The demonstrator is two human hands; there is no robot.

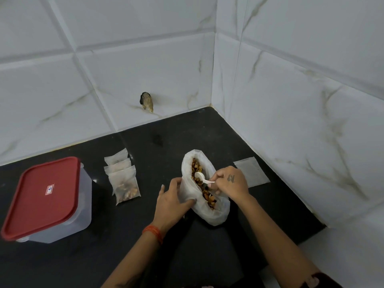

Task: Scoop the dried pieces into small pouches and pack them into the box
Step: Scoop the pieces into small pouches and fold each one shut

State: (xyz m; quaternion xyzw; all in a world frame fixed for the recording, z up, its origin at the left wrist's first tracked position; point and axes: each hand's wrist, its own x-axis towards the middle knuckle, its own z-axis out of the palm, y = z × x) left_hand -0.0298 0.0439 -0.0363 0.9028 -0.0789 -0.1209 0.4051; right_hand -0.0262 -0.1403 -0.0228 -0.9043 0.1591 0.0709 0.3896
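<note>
Somewhere mid-job by the look of it. Three filled pouches [122, 177] stacked in an overlapping row just left of the big bag [204, 190], brown dried pieces [196, 166] showing through the front one. One flat empty pouch [251, 171] waiting just right of the bag, near the wall. Box [46, 199] well left of the bag, beyond the filled pouches – red lid [41, 196] on, so nothing visibly packed yet.

Right now: scooping. Left hand [173, 197] gripping the bag's left rim, fingers curled into the plastic to hold the mouth wide. Right hand [229, 181] over the bag's right side, fingers pinching the handle of a small white spoon [200, 176], bowl resting on the pieces inside.

Still to go – probably fill that last pouch, open the box, drop all the pouches in
</note>
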